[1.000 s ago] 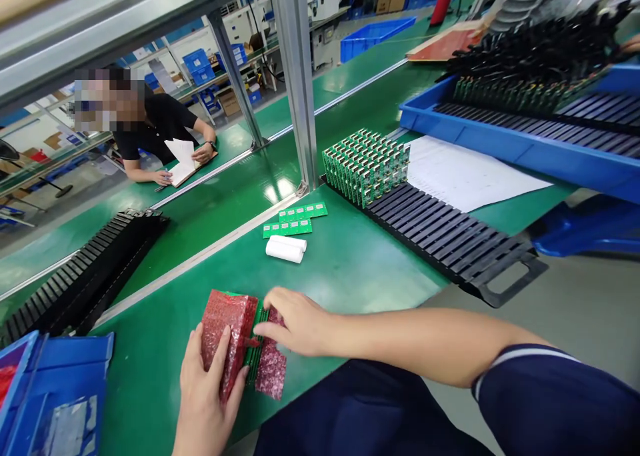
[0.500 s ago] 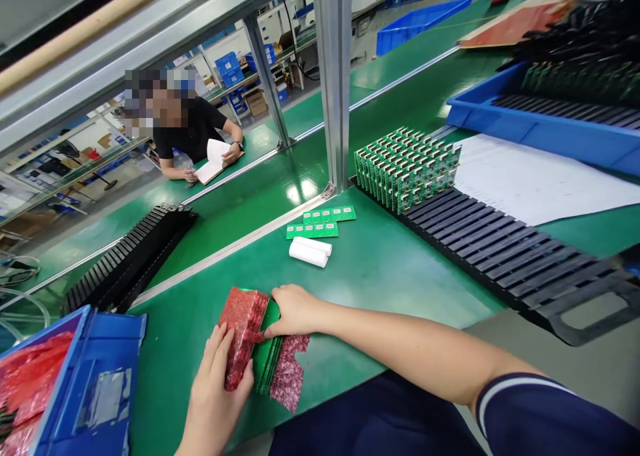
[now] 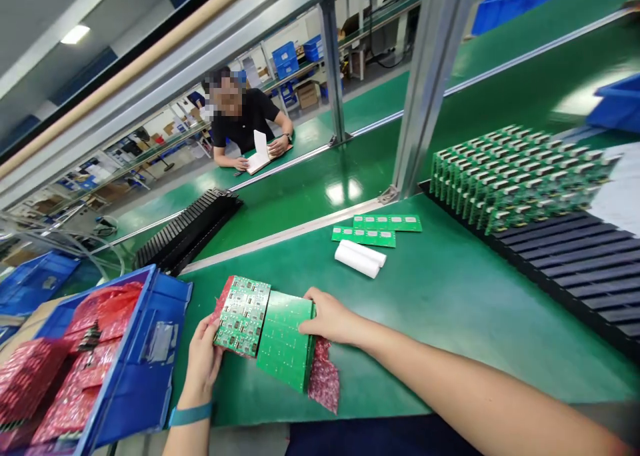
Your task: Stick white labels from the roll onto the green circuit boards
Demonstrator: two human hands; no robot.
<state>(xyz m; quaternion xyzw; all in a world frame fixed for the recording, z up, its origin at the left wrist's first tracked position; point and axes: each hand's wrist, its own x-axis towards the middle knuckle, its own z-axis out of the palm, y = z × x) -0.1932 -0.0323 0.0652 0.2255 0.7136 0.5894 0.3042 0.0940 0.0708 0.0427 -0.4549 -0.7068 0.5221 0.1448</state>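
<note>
Half a second ago a red-wrapped block covered the left of the work; now it has been turned open, and a component-covered panel [image 3: 243,316] faces up at the near left of the counter [image 3: 450,336], red bubble wrap [image 3: 223,299] showing along its left edge. Beside it on the right, the green board stack [image 3: 285,339], which was seen more edge-on, now shows its broad plain face. The left hand [image 3: 203,349] grips the panel and wrap by the left edge, some fingers hidden underneath; the right hand [image 3: 330,317] pinches the stack at its far right corner, thumb on top. A pink bubble sheet [image 3: 325,383] pokes out under the stack's right side. The view has swung left, so more of the blue bin [image 3: 170,329] is visible, with red-wrapped packets [image 3: 37,373] inside, close by the left hand. Beyond the hands sit white rolls [image 3: 360,257] and two green strips [image 3: 387,223], near the foot of a metal post [image 3: 430,89]. To the right, a slotted rack [image 3: 575,256] carries upright circuit boards [image 3: 515,173]; a dark rack [image 3: 193,229] lies far left. Across the counter, a co-worker [image 3: 250,119] leans over a notebook [image 3: 259,157].
</note>
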